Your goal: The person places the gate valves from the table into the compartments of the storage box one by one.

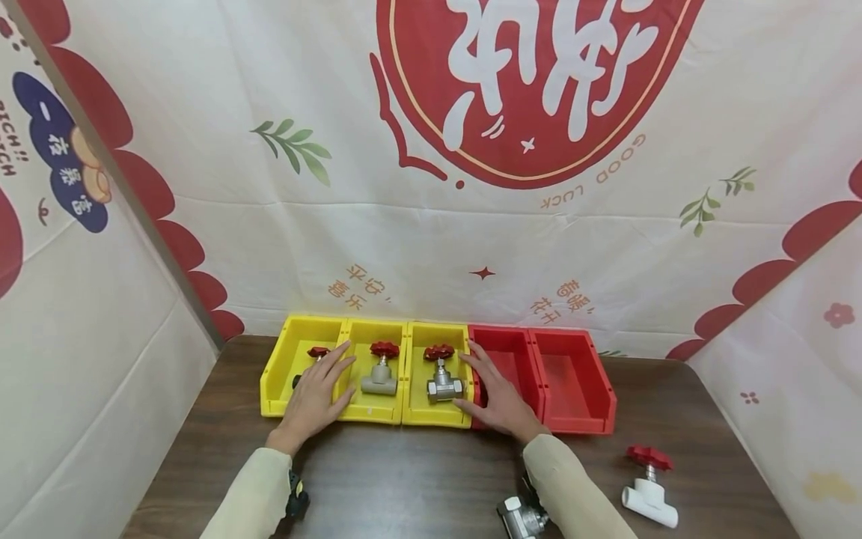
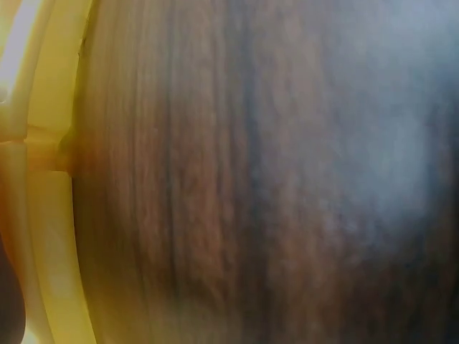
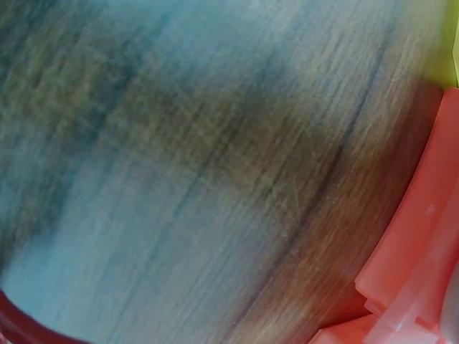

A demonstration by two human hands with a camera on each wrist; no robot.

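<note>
My left hand (image 1: 313, 397) is over the leftmost yellow bin (image 1: 286, 359), fingers extended towards the second yellow bin (image 1: 360, 412). Partly behind it is a dark valve with a red handwheel (image 1: 318, 351). A grey valve (image 1: 379, 379) with a red handwheel stands in the second bin. The third yellow bin (image 1: 417, 415) contains a metal valve (image 1: 444, 385), also with a red handwheel. Beside that valve, my right hand (image 1: 498, 400) spans the border with the first red bin (image 1: 501, 340), fingers spread. Neither hand appears to grip anything; whether the fingertips touch is unclear.
A second red bin (image 1: 572, 374) ends the row on the right. On the brown table (image 1: 404, 479), a white valve (image 1: 649, 498) lies at right and another metal valve (image 1: 520, 516) is partly under the right sleeve. A black-and-yellow object (image 1: 296, 495) is beside the left sleeve.
</note>
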